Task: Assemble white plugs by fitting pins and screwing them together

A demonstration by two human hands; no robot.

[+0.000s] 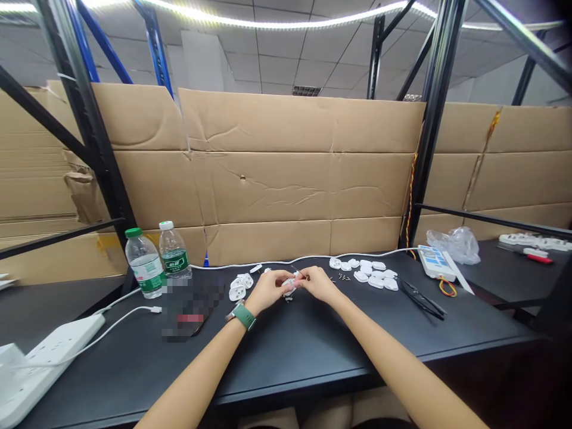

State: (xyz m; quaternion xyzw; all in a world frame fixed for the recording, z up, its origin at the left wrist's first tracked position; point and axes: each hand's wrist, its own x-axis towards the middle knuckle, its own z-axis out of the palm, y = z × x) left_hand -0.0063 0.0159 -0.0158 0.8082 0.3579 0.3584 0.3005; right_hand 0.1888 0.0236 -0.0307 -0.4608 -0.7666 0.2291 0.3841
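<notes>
My left hand [271, 290], with a green-banded watch [242, 315] on its wrist, is closed on a small white plastic part [288, 288] above the black table. My right hand [318, 283] meets it from the other side, its fingers pinched together against the part. Something thin and dark shows at those fingertips, too small to name. Left of my hands lie several white round plastic pieces with holes [237, 291]. On the right is a group of white plastic covers [376, 277], with tiny brass-coloured pieces [344, 277] between them and my right hand.
Two plastic bottles [145, 268] and a blurred-out phone [194, 313] are on the left, near a white power strip [58, 357]. Black tweezers [422, 300], a white device [435, 262] and a clear plastic bag [456, 244] lie right. Cardboard [290, 185] closes off the back.
</notes>
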